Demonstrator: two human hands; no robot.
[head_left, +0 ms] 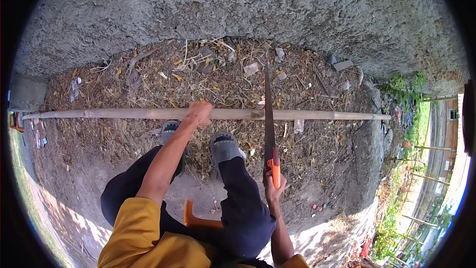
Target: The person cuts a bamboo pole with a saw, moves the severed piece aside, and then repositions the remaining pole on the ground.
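L hand (pixel 199 113) was clamped on the long pole (pixel 114 113), which ran crosswise just ahead of the shoes (pixel 224 147); R hand (pixel 274 190) was wrapped round the orange handle (pixel 275 172) of the saw (pixel 269 134), so hands were apart. Blade crossed the pole to the R of L hand, tho couldn't tell if the teeth touched it. Main risk, IMO: pole rolling or twisting, b/c it looked round & only one hand visibly steadied it; that could've let the blade skip, poss. twd L hand or the R shoe. Blade might also have bound or flexed if the pole sagged; couldn't make out what, if anything, propped it. Tip pointed twd the rough wall (pixel 238 5), w/ leaf litter (pixel 198 89) around, so a low stroke could've snagged debris. Re: writing, no brand or label was legible: nothing readable on the handle, & any print on the pale scraps (pixel 298 125) by the pole was too small/blurred to make out.
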